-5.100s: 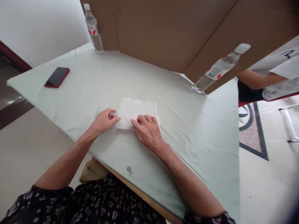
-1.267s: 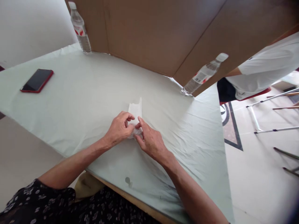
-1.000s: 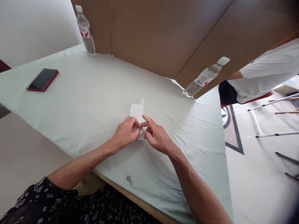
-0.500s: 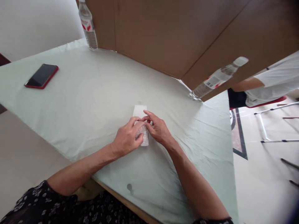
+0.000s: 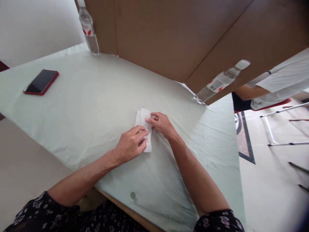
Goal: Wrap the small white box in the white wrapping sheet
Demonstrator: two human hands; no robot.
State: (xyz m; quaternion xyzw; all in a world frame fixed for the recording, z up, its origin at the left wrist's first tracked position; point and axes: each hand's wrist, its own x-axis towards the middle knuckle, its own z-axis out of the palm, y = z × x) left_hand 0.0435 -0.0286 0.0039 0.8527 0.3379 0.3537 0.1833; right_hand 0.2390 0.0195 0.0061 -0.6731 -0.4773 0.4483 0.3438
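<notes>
A folded white tissue (image 5: 143,116) lies lengthwise on the pale green tablecloth in front of me, its far end in two slightly offset layers. My left hand (image 5: 132,140) rests over its lower left side, fingers curled and closed on it. At the upper right edge of the tissue, my right hand (image 5: 162,124) pinches the layer between thumb and fingers. The hands are a little apart, and the tissue's lower middle is partly hidden under the left fingers.
A tall brown cardboard panel (image 5: 154,38) stands across the back. Water bottles stand against it at left (image 5: 88,30) and right (image 5: 220,82). A red-edged phone (image 5: 41,82) lies at the left. A small grey disc (image 5: 133,195) is near the front edge. Beyond the panel is a person's white sleeve (image 5: 285,80).
My hands, touching at the tissue's middle before, have separated. The right has moved up to the tissue's far right edge, and the far end now shows loosened, offset layers.
</notes>
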